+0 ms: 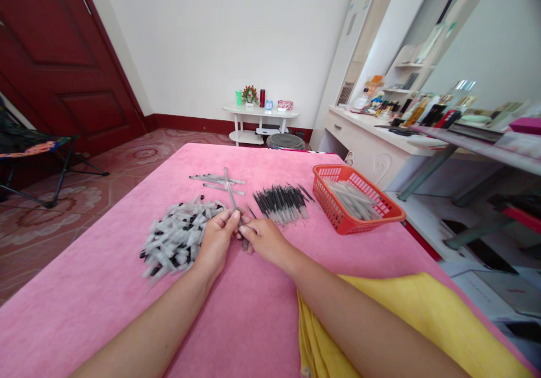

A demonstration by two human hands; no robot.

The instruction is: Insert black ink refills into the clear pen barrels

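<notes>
My left hand (220, 231) is closed on a clear pen barrel (230, 191) that points up and away over the cloth. Close against it, my right hand (262, 237) pinches around the barrel's lower end, where the fingers hide the detail. A short dark stick shows beside the right fingers; whether it is held I cannot tell. To the left of my hands lies a heap of clear and black pen caps (177, 237). Several pens (215, 179) rest behind the barrel. Right of them is a spread of black-and-clear pen refills (282, 202).
An orange plastic basket (338, 223) with clear pen barrels (353, 198) stands on the pink cloth (253, 321) at the right. A yellow cloth (406, 310) lies under my right forearm. Beyond the table are a small white stand (260, 110) and a dresser (359, 133).
</notes>
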